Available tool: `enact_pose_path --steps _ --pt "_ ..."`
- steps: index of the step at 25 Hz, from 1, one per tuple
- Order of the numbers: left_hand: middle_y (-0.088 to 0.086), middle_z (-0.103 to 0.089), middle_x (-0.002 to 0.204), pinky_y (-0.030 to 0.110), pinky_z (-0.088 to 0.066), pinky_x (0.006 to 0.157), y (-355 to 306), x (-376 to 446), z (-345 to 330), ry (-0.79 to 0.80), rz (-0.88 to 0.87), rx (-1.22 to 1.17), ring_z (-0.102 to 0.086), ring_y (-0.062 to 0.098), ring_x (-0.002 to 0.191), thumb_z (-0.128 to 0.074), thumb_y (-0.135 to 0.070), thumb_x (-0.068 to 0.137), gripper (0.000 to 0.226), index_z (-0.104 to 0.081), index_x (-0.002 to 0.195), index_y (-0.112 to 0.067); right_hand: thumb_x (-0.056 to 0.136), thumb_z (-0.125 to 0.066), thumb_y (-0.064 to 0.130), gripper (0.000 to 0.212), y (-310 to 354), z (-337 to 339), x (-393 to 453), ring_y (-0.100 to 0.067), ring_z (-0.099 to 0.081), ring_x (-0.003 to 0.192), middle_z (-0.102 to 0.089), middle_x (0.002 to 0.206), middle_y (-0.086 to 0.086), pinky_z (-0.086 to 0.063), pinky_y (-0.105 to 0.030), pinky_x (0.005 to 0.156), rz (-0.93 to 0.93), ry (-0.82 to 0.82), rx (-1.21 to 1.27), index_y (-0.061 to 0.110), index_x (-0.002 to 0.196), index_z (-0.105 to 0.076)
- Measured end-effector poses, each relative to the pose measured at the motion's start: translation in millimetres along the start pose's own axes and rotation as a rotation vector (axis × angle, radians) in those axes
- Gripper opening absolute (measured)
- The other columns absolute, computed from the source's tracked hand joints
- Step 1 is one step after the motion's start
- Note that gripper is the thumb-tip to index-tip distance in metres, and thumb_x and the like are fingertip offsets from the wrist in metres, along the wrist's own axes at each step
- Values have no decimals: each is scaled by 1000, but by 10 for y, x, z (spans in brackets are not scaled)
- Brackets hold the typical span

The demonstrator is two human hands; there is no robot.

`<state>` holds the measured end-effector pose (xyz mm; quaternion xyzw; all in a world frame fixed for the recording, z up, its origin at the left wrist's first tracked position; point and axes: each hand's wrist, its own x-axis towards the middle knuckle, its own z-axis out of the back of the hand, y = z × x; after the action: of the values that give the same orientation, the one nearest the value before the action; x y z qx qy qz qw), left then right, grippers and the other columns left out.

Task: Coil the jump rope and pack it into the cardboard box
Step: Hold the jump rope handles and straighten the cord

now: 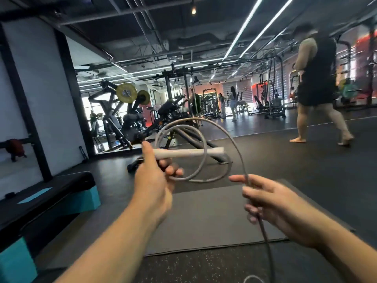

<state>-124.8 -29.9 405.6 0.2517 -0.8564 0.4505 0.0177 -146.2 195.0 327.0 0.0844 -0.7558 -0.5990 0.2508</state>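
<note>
My left hand (156,176) grips the pale handle (195,151) of the jump rope, which points right, together with two loops of the grey rope (232,139) that arc above and below it. My right hand (271,201) holds the rope's free run loosely between thumb and fingers, just right of the loops. From there the cord drops past my right wrist toward the floor at the frame's bottom edge. No cardboard box is in view.
A grey mat (204,217) lies on the black gym floor below my hands. A black and teal step platform (51,201) stands at the left. A weight bench frame (183,137) sits ahead. A person (318,82) walks at the right, others stand far back.
</note>
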Motion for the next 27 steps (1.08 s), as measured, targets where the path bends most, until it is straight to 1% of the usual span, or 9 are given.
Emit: enact_pose_path --steps 4,6,8,12,15,18,21,25,27 --pt "3 -50 62 35 -52 66 391 -287 -369 -88 157 -103 -60 22 59 -38 -56 100 48 -51 79 -15 65 -90 49 67 -93 -538 95 -5 -49 62 -64 82 -5 -38 -25 56 209 -17 77 25 123 -68" --pt "1 -58 56 32 -49 60 516 -456 -445 -74 205 -63 -58 19 54 -38 -58 100 54 -57 76 -14 73 -81 41 57 -37 -683 127 -7 -64 64 -77 95 -11 -49 -22 58 261 -155 218 15 121 -65" --pt "1 -63 55 29 -48 54 596 -584 -461 -7 193 -43 -59 15 48 -38 -56 100 55 -62 82 -11 81 -68 40 38 16 -739 134 -9 -62 58 -73 78 -5 -51 -20 55 263 -327 251 10 104 -65" --pt "5 -70 75 41 -54 95 650 -638 -338 55 169 -39 -68 23 83 -58 -48 92 50 -64 111 -2 103 -46 43 37 130 -583 131 -9 -38 44 -51 58 -1 -36 -21 42 236 -440 141 15 82 -56" --pt "12 -71 89 36 -61 82 631 -554 -143 141 170 14 -70 23 83 -74 -31 78 69 -50 135 0 106 -41 42 37 271 -432 115 -12 -31 42 -60 65 -7 -25 -22 41 218 -369 119 17 80 -49" --pt "27 -70 110 38 -63 73 567 -502 -12 228 203 98 -72 25 81 -82 -13 67 82 -44 140 -18 106 -40 45 38 343 -335 86 -9 -27 40 -47 55 -1 -22 -19 38 209 -296 84 18 80 -45" --pt "14 -62 120 42 -63 70 547 -447 99 354 56 470 -75 27 84 -88 -11 62 106 -29 143 -44 106 -38 46 40 405 -313 57 -9 -25 43 -39 52 3 -21 -21 38 205 -256 -94 17 78 -44" --pt "10 -65 88 41 -61 67 574 -332 205 326 38 596 -68 21 72 -70 -4 89 45 -54 130 -11 106 -39 44 40 492 -265 43 -9 -28 46 -39 52 4 -24 -20 40 226 -228 -267 17 77 -46" --pt "10 -66 87 41 -61 73 614 -295 313 328 139 569 -68 19 78 -68 -7 91 27 -61 117 -10 106 -39 42 40 530 -225 17 -7 -29 45 -39 54 3 -25 -17 40 238 -204 -348 17 76 -45"
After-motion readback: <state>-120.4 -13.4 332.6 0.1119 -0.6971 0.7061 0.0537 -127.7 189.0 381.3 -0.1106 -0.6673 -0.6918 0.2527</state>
